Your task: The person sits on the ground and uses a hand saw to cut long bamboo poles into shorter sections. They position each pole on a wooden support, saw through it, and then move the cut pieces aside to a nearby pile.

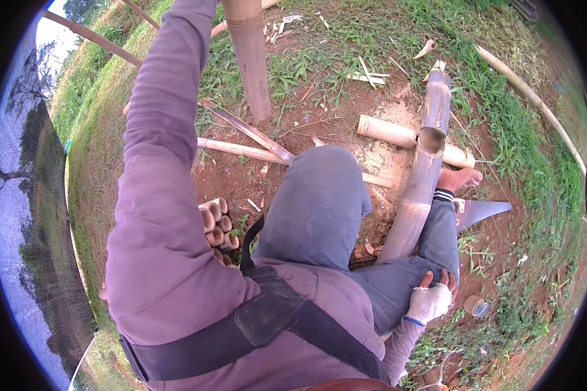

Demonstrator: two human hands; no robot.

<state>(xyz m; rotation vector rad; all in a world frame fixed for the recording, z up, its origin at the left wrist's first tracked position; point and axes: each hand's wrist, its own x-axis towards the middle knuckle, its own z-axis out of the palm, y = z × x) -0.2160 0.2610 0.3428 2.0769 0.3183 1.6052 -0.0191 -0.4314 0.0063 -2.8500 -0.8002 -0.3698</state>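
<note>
Right hand [430, 301]: gloved in white with bare fingertips, positioned on the folded right leg near the knee. Fingers are slightly bent and apart over the trouser cloth; no tool is visible in the hand.

Left hand: outside the upper edge of the view; its state cannot be determined. The left sleeve [160, 111] extends upward.

Large bamboo pole [416, 189]: located forward of the right hand and slightly to its left, apart from it. The pole runs along the inner side of the right lower leg. A round opening is present in its upper face.

Bamboo crosspiece [385, 130]: crosses the pole at the opening; whether it passes through or beneath cannot be determined.

Bamboo section [249, 62]: enters at the upper edge, right of the left sleeve. Contact with the left hand cannot be confirmed.

Saw [482, 212]: right of the lower leg, forward of the right hand.

Short bamboo pieces [216, 221]: stacked left of the left knee.
</note>
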